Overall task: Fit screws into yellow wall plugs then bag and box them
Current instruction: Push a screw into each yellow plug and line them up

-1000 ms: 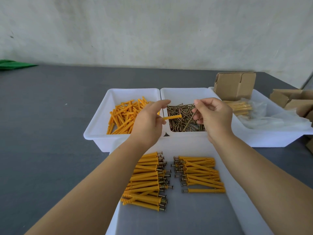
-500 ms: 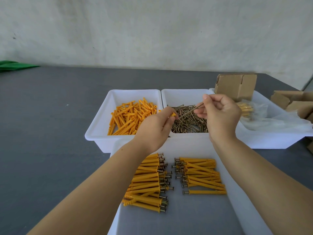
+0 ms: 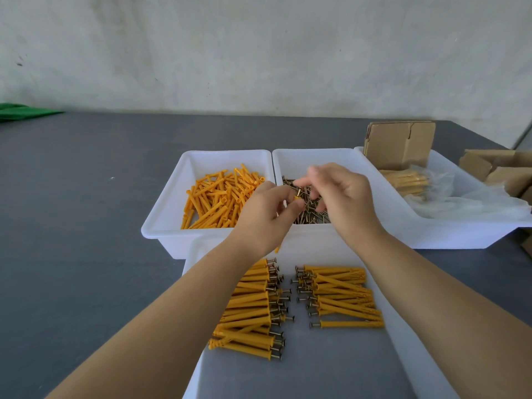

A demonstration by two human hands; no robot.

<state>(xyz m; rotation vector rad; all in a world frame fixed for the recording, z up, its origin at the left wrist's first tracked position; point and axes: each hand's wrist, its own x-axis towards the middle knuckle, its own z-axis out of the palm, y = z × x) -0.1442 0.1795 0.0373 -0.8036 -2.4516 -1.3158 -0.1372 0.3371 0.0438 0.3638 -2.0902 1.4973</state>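
My left hand [image 3: 263,216] grips a yellow wall plug [image 3: 297,200], only its top end showing above the fingers. My right hand [image 3: 342,197] pinches a screw [image 3: 299,192] whose shaft sits in that plug's end. Both hands hover over the white tub of loose screws [image 3: 309,216]. To its left stands a white tub of loose yellow plugs [image 3: 218,197]. In the near white tray [image 3: 316,370] lie two rows of plugs with screws fitted, a left row [image 3: 253,309] and a right row [image 3: 342,295].
A third white tub [image 3: 449,228] at the right holds bagged plugs [image 3: 408,182], clear plastic bags [image 3: 475,203] and a folded cardboard box [image 3: 398,144]. More cardboard boxes [image 3: 501,171] lie at the far right. A green object [image 3: 23,110] sits far left on the grey table [image 3: 86,211].
The plug turned from lying sideways to standing upright in my left hand. My right hand brought the screw over and pushed it down into the plug's end.
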